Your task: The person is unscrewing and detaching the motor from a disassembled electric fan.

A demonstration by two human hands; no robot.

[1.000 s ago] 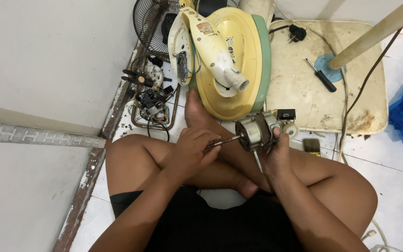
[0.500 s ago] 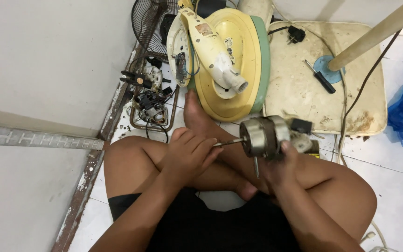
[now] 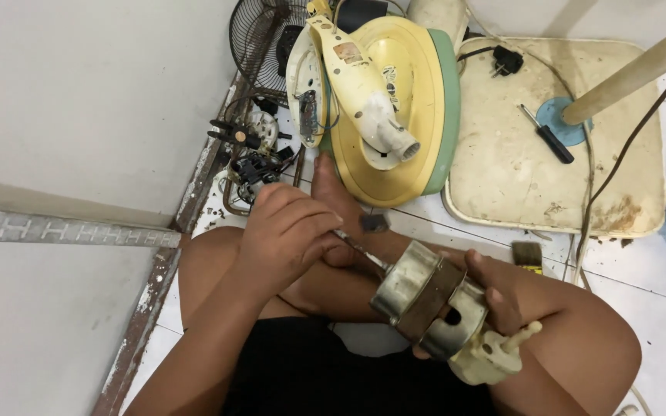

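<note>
Head view: fan motor, now lower over my lap, below the yellow fan base. My right hand clamps its casing; my left hand is closed round its shaft, as before.

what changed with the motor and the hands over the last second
The right hand has turned the fan motor and tilted it, so its cream gearbox end now points lower right. The left hand stays gripped on the screwdriver, tip at the motor. The yellow fan base and the black screwdriver have not moved.
</note>
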